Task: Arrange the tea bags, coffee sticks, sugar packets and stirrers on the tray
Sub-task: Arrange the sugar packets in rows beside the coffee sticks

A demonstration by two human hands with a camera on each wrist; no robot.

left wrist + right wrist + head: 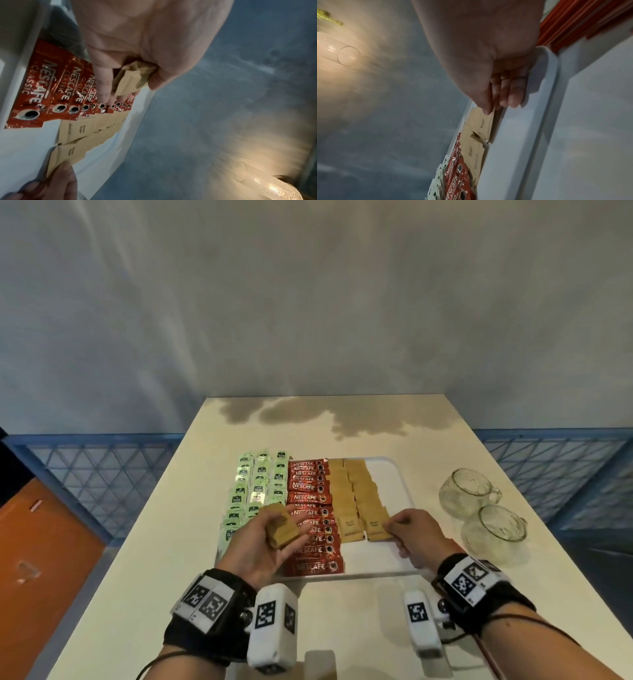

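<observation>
While my left hand (260,537) hovers above the near part of the tray (397,474), its fingers are curled round a small stack of brown sugar packets (281,529), thumb on top. Left of that hand and partly under it lie the green tea bags (255,491), set in overlapping rows along the tray's left side. Just beyond and beneath my left fingertips runs the column of red coffee sticks (310,498), each overlapping the next, with the nearest stick (313,566) lying by my left wrist near the tray's front edge. Right of the sticks, between my two hands, two columns of sugar packets (356,494) lie overlapped on the tray. My right hand (416,537) rests low on the tray, its thumb and forefinger pinching the near right corner of the closest packet (376,529) in the right column; the other fingers are curled loosely beside them. Right of this hand the tray floor is bare white up to the rim. Farther right, off the tray on the desk (154,594), stand two glass cups (486,508), one behind the other.
</observation>
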